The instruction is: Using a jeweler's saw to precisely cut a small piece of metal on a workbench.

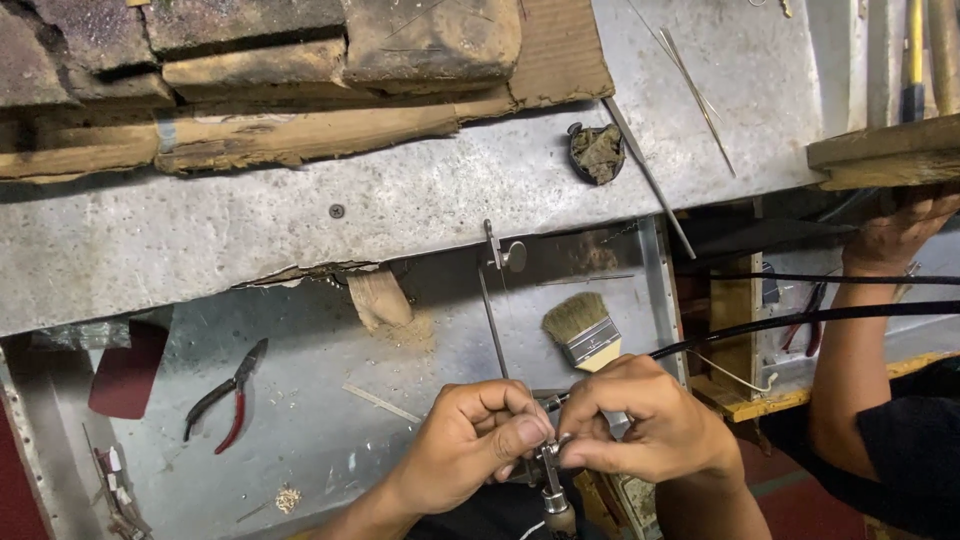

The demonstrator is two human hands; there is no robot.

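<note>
We pinch a small metal torch-like tool [553, 480] low over the grey metal bench [300, 230], left hand [470, 445] and right hand [650, 425] both clenched on it. Just behind it lie a flat bristle brush [583, 333] and a thin upright metal rod [492, 300]; red-handled pliers [225, 395] lie well left. A small dark round dish [598, 152] holds brownish lumps. Another person's arm [860, 330] reaches up at the right.

Worn metal worktop [200, 230]: pliers [226, 395] lower left, brush [583, 331] centre, wood wedge [379, 298] mid-frame, small dish [597, 153] upper centre, thin rods [690, 85] upper right, wood blocks [250, 60] top left.
</note>
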